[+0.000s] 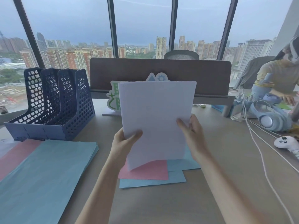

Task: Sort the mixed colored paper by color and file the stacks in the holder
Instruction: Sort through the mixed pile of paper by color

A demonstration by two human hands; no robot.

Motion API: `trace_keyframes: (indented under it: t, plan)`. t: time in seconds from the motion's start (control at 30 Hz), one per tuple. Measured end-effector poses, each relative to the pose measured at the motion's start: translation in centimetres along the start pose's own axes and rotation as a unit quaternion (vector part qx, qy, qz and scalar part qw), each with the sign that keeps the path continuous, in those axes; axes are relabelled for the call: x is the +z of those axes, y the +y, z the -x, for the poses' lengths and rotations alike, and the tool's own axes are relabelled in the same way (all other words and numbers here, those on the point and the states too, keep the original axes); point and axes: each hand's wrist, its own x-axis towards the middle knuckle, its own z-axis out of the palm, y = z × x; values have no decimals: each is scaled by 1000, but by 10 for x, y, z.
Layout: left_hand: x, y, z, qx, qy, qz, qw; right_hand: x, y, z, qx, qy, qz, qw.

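White paper fills the middle of my view: one thin stack of white sheets (156, 117), held upright above the desk (218, 159), its lower edge curling. My left hand (125, 139) pinches the stack's lower left edge, thumb in front. My right hand (192, 131) grips the right edge, fingers curled over the face. Beneath it lies one mixed pile (152, 175), where I can count one pink sheet on top of at least two blue ones, all flat and matte. To the left I see two sorted stacks: one blue stack (45, 175), several sheets thick with fanned edges, overlapping one pink stack (17, 156). Behind them stands one dark blue plastic holder (53, 101), its four lattice dividers making three slots. One grey fabric partition (160, 76) backs the desk.
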Motion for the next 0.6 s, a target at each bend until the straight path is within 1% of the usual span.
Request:
trace_keyframes:
  t: [0.1, 0.2, 0.3, 0.4, 0.53, 0.6]
  plan:
    - [1, -14, 7, -49, 2, -3, 999, 4, 12, 8, 24, -10, -33, 999]
    - [-1, -20, 9, -76, -17, -16, 997, 6, 24, 12, 33, -26, -27, 999]
    - [-2, -21, 8, -82, -14, -25, 996, 3, 31, 16, 51, -29, -4, 998]
    - [0, -21, 9, -89, 5, -32, 995, 2, 40, 24, 69, -60, 54, 994]
    - [-4, -10, 7, -74, 0, -76, 994, 6, 39, 20, 67, -31, 97, 993]
    - [-10, 1, 9, -74, -15, -78, 994, 12, 29, 16, 76, -27, 102, 991]
